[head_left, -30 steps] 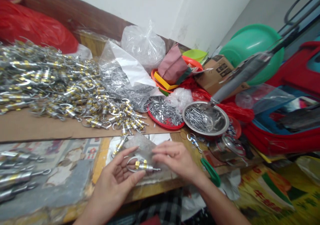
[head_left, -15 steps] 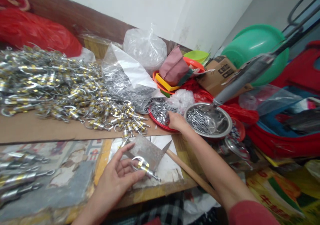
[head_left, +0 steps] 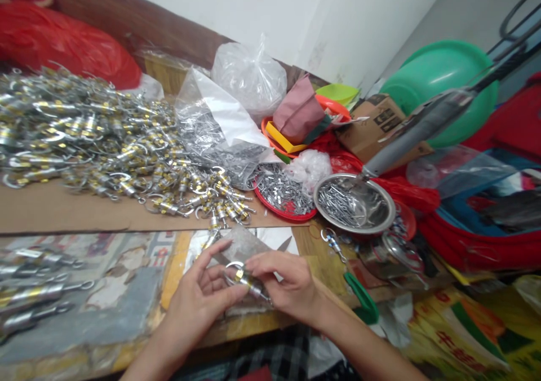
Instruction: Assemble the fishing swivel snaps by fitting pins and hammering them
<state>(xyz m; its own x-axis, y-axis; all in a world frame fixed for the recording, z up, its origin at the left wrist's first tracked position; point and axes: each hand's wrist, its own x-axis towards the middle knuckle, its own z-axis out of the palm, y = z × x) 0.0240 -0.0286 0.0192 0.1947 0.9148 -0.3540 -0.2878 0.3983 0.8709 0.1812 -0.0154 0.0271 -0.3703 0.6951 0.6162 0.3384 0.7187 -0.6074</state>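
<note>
My left hand (head_left: 196,299) pinches a small silver-and-gold metal fitting with a curved hook (head_left: 245,280) between thumb and fingers. Over the fitting's far side comes my right hand (head_left: 291,285), its fingers closed and touching it; whatever lies between those fingertips is hidden. Beneath both hands is a flat grey metal plate (head_left: 240,244) on white paper, and a pointed blade tip (head_left: 285,244) shows just beyond the right hand. A red dish (head_left: 291,217) of small flat metal pieces stands behind, beside a steel bowl (head_left: 391,215) holding thin metal pins.
A large heap of similar fittings (head_left: 105,133) covers the back left on cardboard (head_left: 63,209). More fittings (head_left: 38,296) lie at front left. Clear bags (head_left: 249,79) stand behind the dish. To the right are a single fitting (head_left: 333,244), a green-handled object (head_left: 361,299) and a grey pole (head_left: 414,127).
My right hand has left the red dish and come toward me to the fitting in my left hand. The left hand has kept its hold, almost in place.
</note>
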